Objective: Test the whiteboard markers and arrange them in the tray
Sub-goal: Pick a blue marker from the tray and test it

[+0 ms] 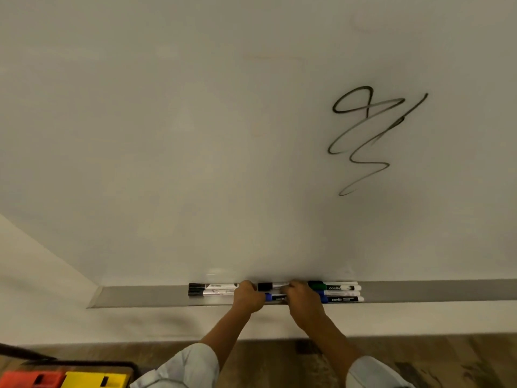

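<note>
- One whiteboard [195, 135] fills most of the view, with a black scribble [366, 135] drawn on its right part; that mark reads as a test stroke, so at least one marker seems to have been tried.
- Along its lower edge runs the grey tray [140, 296], and all the markers in view lie in it, lengthwise, in small groups.
- At the left of the group lie the black-capped markers [208, 289], stacked close together; at the right lie a green-capped marker [333, 287] and, just below it, a blue-capped marker [340, 299].
- Between the hands lie a black-capped marker [270, 286] and another blue-capped one [274, 297] nearer the tray's front lip.
- Both hands are down in the tray, so the step in hand looks like arranging rather than testing.
- The left hand [247, 296] is curled over the tray's middle; whether it grips a marker or only rests there I cannot tell.
- The right hand [300, 299] has its fingers bent onto the barrel of the middle black-capped marker, seemingly pinching it.
- Next, I judge, that marker wants nudging into line with its neighbours, or lifting out uncapped if still untested.
</note>
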Motion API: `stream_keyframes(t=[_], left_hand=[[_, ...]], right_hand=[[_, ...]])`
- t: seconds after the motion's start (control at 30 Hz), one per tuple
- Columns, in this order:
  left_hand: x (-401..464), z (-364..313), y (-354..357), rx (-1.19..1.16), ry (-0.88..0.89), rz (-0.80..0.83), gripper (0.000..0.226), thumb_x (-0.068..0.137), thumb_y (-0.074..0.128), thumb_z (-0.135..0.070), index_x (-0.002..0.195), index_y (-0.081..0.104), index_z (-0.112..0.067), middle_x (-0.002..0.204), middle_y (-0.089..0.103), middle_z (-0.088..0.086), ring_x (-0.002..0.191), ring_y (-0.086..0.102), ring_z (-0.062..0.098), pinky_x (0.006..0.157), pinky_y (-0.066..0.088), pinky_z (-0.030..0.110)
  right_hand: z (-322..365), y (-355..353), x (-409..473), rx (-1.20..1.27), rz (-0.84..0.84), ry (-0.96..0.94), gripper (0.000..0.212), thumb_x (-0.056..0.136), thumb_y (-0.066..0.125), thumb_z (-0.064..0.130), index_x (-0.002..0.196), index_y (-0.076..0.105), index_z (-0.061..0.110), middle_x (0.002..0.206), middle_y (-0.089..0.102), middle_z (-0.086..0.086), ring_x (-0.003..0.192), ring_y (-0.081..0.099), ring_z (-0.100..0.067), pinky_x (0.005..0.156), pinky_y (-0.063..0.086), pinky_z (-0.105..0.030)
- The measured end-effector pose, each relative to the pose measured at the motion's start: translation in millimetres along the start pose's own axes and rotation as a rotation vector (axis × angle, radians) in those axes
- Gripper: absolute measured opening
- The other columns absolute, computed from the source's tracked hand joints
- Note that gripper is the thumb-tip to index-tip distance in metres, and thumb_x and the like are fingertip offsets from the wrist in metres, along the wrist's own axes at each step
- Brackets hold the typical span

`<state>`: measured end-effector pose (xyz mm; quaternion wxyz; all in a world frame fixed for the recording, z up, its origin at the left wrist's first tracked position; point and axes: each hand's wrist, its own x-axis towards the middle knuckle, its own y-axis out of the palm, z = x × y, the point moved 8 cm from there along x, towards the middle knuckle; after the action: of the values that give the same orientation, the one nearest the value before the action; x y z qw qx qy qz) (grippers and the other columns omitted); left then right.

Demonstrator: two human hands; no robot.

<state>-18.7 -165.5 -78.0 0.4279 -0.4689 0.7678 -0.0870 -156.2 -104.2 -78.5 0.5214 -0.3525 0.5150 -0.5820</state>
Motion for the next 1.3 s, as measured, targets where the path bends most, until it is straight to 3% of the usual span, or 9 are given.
stream_keyframes(t=[0.2, 0.4, 0.53, 0.73, 0.83, 0.97, 1.1, 1.17, 1.3], left_hand=[[-2, -6, -15, -0.081, -0.001, -0.016, 0.018, 0.081, 0.072, -0.013, 0.095, 0.065, -0.003, 0.092, 0.070, 0.017, 0.071, 0.065, 0.022, 0.066, 0.060, 0.032], [-49, -60, -38, -0.378, 0.254, 0.004, 0.014, 0.088, 0.068, -0.016, 0.082, 0.068, -0.003, 0.065, 0.060, 0.008, 0.055, 0.057, 0.016, 0.053, 0.049, 0.026], [-85, -102, -36, -0.626, 0.269, 0.041, 0.026, 0.093, 0.062, -0.030, 0.092, 0.066, -0.005, 0.073, 0.062, 0.008, 0.064, 0.063, 0.016, 0.056, 0.051, 0.027], [-133, -156, -25, -0.950, 0.305, 0.189, 0.030, 0.095, 0.058, -0.028, 0.103, 0.066, -0.001, 0.078, 0.068, 0.013, 0.070, 0.066, 0.021, 0.062, 0.055, 0.032], [-162, -188, -24, -1.022, 0.412, 0.255, 0.022, 0.094, 0.059, -0.024, 0.099, 0.067, -0.004, 0.086, 0.069, 0.014, 0.078, 0.066, 0.022, 0.069, 0.054, 0.033], [-200, -232, -26, -1.140, 0.549, 0.279, 0.038, 0.102, 0.038, -0.035, 0.100, 0.062, -0.006, 0.097, 0.071, 0.016, 0.085, 0.067, 0.026, 0.072, 0.054, 0.034], [-231, -272, -36, -1.334, 0.630, 0.347, 0.045, 0.104, 0.028, -0.038, 0.107, 0.058, -0.005, 0.097, 0.069, 0.019, 0.091, 0.070, 0.029, 0.079, 0.057, 0.034], [-245, -289, -43, -1.327, 0.698, 0.359, 0.040, 0.104, 0.030, -0.034, 0.103, 0.058, -0.006, 0.090, 0.069, 0.016, 0.087, 0.071, 0.027, 0.080, 0.058, 0.034], [-269, -316, -52, -1.187, 0.855, 0.358, 0.035, 0.101, 0.035, -0.032, 0.107, 0.059, -0.007, 0.092, 0.072, 0.014, 0.082, 0.072, 0.022, 0.057, 0.056, 0.022]], right_hand=[[2, -18, -10, -0.128, -0.048, -0.113, 0.033, 0.092, 0.050, 0.014, 0.124, 0.054, 0.016, 0.128, 0.054, -0.007, 0.122, 0.045, -0.028, 0.098, 0.040, -0.045], [2, -103, -32, 0.466, -0.131, -0.118, 0.020, 0.103, 0.042, 0.031, 0.116, 0.055, 0.023, 0.107, 0.059, 0.004, 0.085, 0.058, -0.007, 0.074, 0.049, -0.019], [-2, -169, -45, 0.760, -0.192, -0.137, 0.016, 0.096, 0.059, 0.025, 0.111, 0.062, 0.030, 0.104, 0.065, 0.011, 0.094, 0.060, -0.001, 0.080, 0.049, -0.011], [-33, -225, -77, 1.322, -0.369, -0.038, 0.009, 0.079, 0.078, 0.010, 0.086, 0.074, 0.016, 0.073, 0.070, 0.001, 0.066, 0.064, -0.012, 0.059, 0.052, -0.022], [-39, -234, -90, 1.632, -0.503, 0.003, 0.023, 0.067, 0.083, 0.034, 0.077, 0.072, 0.016, 0.066, 0.062, -0.006, 0.058, 0.056, -0.015, 0.053, 0.049, -0.022], [-24, -258, -103, 1.680, -0.658, -0.023, 0.014, 0.086, 0.068, 0.030, 0.077, 0.070, 0.019, 0.061, 0.059, -0.008, 0.053, 0.056, -0.017, 0.048, 0.047, -0.027], [-22, -281, -112, 1.987, -0.758, -0.032, 0.024, 0.092, 0.055, 0.016, 0.078, 0.074, 0.018, 0.062, 0.062, -0.005, 0.052, 0.055, -0.013, 0.046, 0.047, -0.020], [-20, -297, -114, 2.055, -0.773, -0.111, 0.014, 0.081, 0.069, 0.031, 0.077, 0.075, 0.019, 0.059, 0.061, -0.001, 0.052, 0.055, -0.011, 0.047, 0.047, -0.018], [-22, -342, -119, 1.847, -0.940, -0.258, 0.039, 0.060, 0.081, 0.060, 0.063, 0.067, 0.024, 0.053, 0.055, 0.004, 0.048, 0.049, -0.007, 0.045, 0.040, -0.018]])
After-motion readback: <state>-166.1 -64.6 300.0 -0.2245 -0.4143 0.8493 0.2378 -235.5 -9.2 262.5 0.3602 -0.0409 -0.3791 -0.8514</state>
